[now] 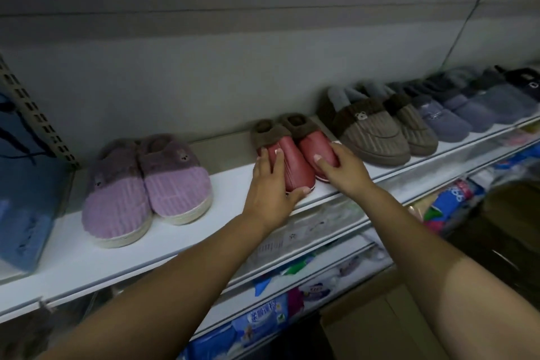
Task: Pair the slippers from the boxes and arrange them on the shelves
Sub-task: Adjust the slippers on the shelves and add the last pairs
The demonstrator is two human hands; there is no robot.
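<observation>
A pair of red slippers with brown fleece cuffs stands on the white shelf (87, 257), toes toward me. My left hand (270, 190) wraps around the toe of the left red slipper (293, 168). Over the toe of the right red slipper (317, 146) lies my right hand (343, 168), gripping it. The two slippers touch side by side.
A purple pair (146, 181) stands to the left on the same shelf. To the right runs a row of brown pairs (377, 128) and grey-blue pairs (455, 114). A blue box (26, 213) sits at the far left. Packaged goods (292, 301) fill the lower shelves.
</observation>
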